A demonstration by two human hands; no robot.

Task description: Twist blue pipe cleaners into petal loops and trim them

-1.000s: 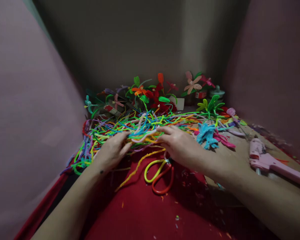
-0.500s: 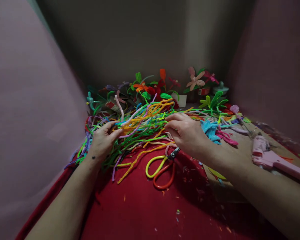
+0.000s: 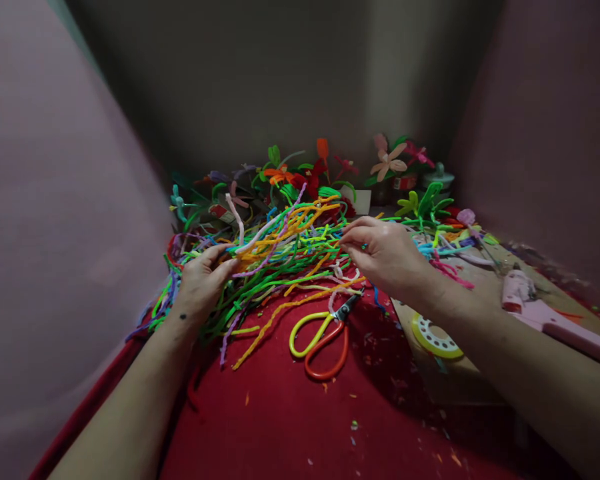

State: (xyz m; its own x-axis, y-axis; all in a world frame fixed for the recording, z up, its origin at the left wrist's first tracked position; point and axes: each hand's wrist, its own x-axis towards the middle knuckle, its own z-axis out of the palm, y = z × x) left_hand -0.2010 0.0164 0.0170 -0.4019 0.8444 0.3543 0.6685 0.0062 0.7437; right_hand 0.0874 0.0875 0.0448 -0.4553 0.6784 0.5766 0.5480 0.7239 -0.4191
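My left hand (image 3: pixel 203 283) is closed around the left end of a loose bunch of pipe cleaners (image 3: pixel 275 243), orange, white and purple ones uppermost. They stick out to the right above a larger heap of mostly green pipe cleaners (image 3: pixel 265 287). At the right end of the heap, my right hand (image 3: pixel 383 250) has its thumb and fingers drawn together in a pinch; what lies between the fingertips is hidden. Just below it, scissors (image 3: pixel 325 343) with one yellow and one red handle lie on the red cloth (image 3: pixel 280 420), their blades partly under pipe cleaners.
Finished pipe-cleaner flowers (image 3: pixel 390 163) line the back by the dark wall. A pink glue gun (image 3: pixel 545 317) rests on the board (image 3: pixel 460 383) at right, beside a yellow-rimmed disc (image 3: pixel 437 337) partly behind my right forearm. A lidded jar (image 3: pixel 440 180) stands at the back right.
My right hand has shifted slightly right and up along the heap, uncovering more of the yellow-rimmed disc and covering the blue flower. My left hand keeps its hold on the bunch.
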